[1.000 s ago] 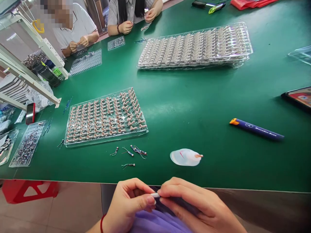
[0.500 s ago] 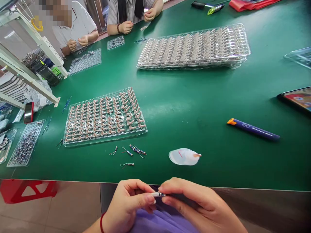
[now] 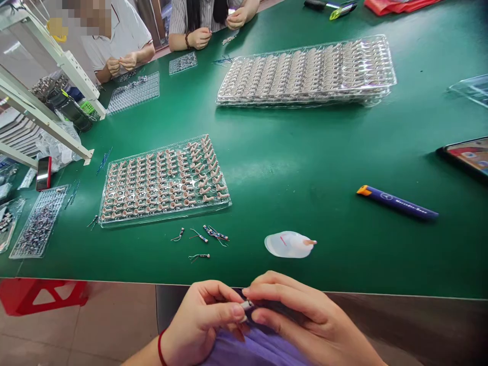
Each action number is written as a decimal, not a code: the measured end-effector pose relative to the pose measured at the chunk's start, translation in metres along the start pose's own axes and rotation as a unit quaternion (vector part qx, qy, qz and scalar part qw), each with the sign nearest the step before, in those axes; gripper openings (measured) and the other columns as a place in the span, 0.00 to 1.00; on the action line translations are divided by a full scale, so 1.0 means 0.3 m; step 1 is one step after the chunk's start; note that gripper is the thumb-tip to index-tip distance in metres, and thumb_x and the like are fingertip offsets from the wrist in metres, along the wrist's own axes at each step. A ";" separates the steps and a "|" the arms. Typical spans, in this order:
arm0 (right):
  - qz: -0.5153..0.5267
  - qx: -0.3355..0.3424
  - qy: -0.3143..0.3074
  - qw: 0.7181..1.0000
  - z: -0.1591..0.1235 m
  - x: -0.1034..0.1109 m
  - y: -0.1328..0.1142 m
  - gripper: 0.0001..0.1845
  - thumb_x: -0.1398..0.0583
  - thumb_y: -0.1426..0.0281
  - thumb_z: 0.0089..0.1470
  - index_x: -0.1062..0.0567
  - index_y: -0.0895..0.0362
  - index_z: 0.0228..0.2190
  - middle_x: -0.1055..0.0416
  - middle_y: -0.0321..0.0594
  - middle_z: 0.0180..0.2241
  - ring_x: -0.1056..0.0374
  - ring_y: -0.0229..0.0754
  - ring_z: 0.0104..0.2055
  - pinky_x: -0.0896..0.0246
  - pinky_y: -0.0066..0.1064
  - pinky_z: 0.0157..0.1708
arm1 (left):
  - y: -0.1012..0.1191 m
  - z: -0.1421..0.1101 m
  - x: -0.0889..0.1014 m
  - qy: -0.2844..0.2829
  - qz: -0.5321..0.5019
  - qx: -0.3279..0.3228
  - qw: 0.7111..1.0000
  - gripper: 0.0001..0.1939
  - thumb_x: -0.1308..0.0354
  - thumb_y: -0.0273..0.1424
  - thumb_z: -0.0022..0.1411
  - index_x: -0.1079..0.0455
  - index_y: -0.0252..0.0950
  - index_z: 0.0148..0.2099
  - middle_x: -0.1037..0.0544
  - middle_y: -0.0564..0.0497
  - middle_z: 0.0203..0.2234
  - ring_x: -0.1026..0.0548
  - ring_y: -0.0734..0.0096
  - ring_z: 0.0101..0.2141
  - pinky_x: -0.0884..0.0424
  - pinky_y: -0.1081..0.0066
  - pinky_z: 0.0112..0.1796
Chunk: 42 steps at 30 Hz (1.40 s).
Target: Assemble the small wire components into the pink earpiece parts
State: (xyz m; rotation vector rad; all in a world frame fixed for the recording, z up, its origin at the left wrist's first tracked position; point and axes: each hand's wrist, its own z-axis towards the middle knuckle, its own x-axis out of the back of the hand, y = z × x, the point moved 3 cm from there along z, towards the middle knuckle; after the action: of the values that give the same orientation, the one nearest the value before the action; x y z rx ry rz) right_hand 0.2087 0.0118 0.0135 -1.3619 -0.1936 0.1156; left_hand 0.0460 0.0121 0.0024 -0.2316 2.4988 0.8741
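Observation:
My left hand pinches a small white stem-shaped part between thumb and index finger, just in front of the table edge. At the part's right end, my right hand has its thumb and index fingertips closed around a small dark tip. Fingers cover most of the part, so its full shape is hidden. Beyond my hands, several small wired circuit boards lie loose on the green table. Behind them sits a clear tray of pale stemmed shells that look like earbud housings.
A translucent white silicone-looking piece, a blue pen-like stick and a phone lie to the right. Stacked filled trays stand farther back. At left are a metal frame and a parts tray. Two co-workers handle small parts across the table.
The white part has tilted, its right end now higher. My right fingertips have shifted slightly left and spread a little around that end. My left hand keeps its pinch.

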 end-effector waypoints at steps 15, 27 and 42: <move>0.006 -0.016 -0.002 1.000 -0.012 -0.010 -0.001 0.10 0.39 0.78 0.56 0.22 0.51 0.34 0.26 0.36 0.28 0.28 0.34 0.28 0.31 0.20 0.28 | -0.005 -0.001 0.011 -0.030 0.035 -0.035 0.998 0.12 0.26 0.33 0.44 0.22 0.30 0.29 0.22 0.48 0.22 0.25 0.74 0.25 0.29 0.76 0.26; 0.025 -0.014 0.043 0.999 -0.019 -0.020 -0.007 0.06 0.38 0.72 0.57 0.19 0.53 0.34 0.27 0.39 0.27 0.27 0.37 0.26 0.29 0.23 0.25 | -0.006 -0.004 0.014 -0.008 0.058 -0.049 0.997 0.14 0.26 0.36 0.43 0.20 0.32 0.30 0.22 0.49 0.23 0.28 0.75 0.24 0.31 0.76 0.25; -0.076 0.032 0.211 0.974 -0.065 0.023 0.029 0.06 0.36 0.71 0.55 0.24 0.51 0.37 0.29 0.39 0.30 0.29 0.40 0.30 0.29 0.28 0.29 | 0.031 -0.020 0.024 0.022 0.210 -0.157 0.965 0.10 0.32 0.36 0.53 0.24 0.33 0.31 0.22 0.50 0.26 0.29 0.76 0.25 0.33 0.75 0.28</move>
State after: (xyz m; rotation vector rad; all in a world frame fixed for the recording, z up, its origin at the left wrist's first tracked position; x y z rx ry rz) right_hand 0.2197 -0.0038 0.0015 -1.2710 0.0651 -0.2932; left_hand 0.0346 0.0156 0.0078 0.1887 2.4796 1.4517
